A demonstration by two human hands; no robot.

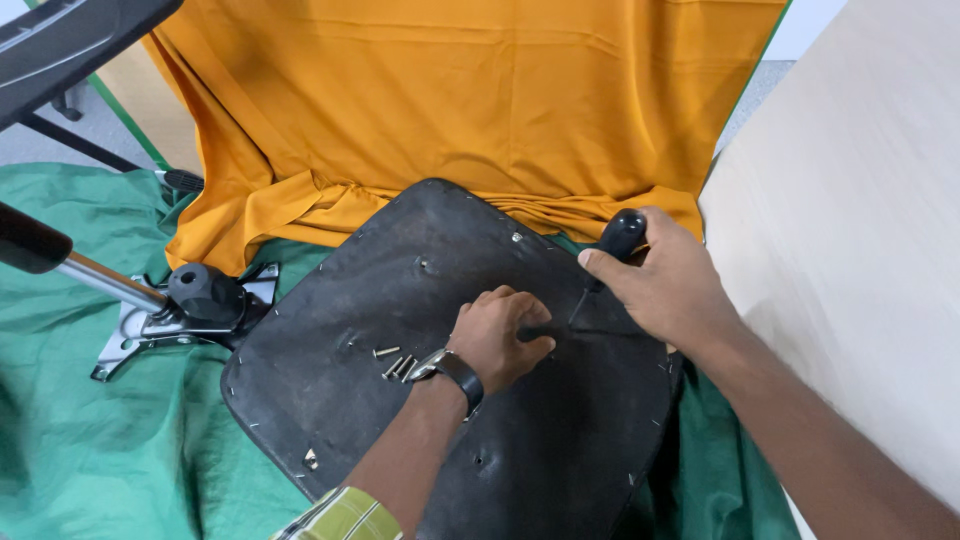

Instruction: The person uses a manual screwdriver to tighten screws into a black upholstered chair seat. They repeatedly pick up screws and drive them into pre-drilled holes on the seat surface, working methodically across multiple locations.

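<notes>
Seat base (420,440) lies underside up on green cloth (100,450): black, scuffed, staples round the rim. Left hand (497,340) curled, fingertips pinching something small mid-panel, can't tell what. Loose screws (397,366) just beside its wrist. Right hand (660,285) fisted on screwdriver (612,255), black handle, tip down on panel. Metal bracket (190,305) left; orange cloth (450,110) behind.

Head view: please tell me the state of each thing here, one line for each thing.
Chair seat: upside down on the green cloth, underside up.
Screwdriver: gripped by the right hand, tip down on the seat.
Left hand: fingers curled, resting on the seat near the tip.
Screws: loose, lying on the seat.
Chair mechanism: detached, lying beside the seat.
Orange cloth: draped behind.
</notes>
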